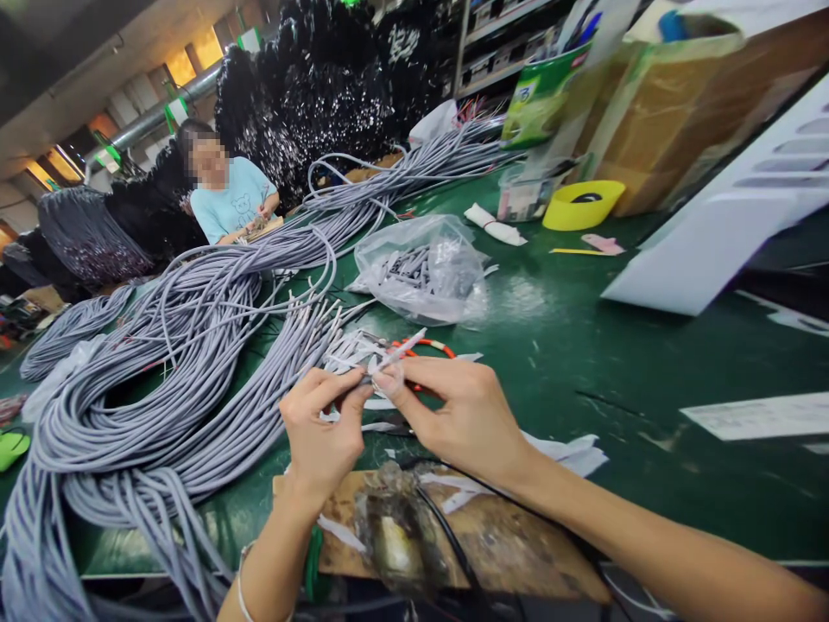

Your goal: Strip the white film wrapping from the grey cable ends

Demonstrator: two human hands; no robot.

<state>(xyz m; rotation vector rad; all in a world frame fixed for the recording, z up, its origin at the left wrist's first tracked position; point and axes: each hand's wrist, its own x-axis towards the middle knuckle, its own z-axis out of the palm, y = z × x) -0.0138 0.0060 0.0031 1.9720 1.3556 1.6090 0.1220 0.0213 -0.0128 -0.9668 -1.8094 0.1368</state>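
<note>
In the middle of the head view, my left hand (327,428) and my right hand (466,419) meet fingertip to fingertip over the bench. A thin white strip (409,345) sticks up from the pinch of my right thumb and forefinger. My left thumb and forefinger are pressed together at its lower end, and what they grip is mostly hidden. Just behind my fingers lie loose white strips and an orange-red loop (433,345). A large bundle of grey cables (213,345) spreads to the left, with stripped ends close to my left hand.
A clear plastic bag (420,268) of short grey pieces lies beyond my hands. Below them, a stained wooden board (498,540) carries a dark, glassy-looking lump (398,531) and a black cord. Yellow tape roll (583,206) and cardboard box (667,112) stand right; another person (230,194) sits far left.
</note>
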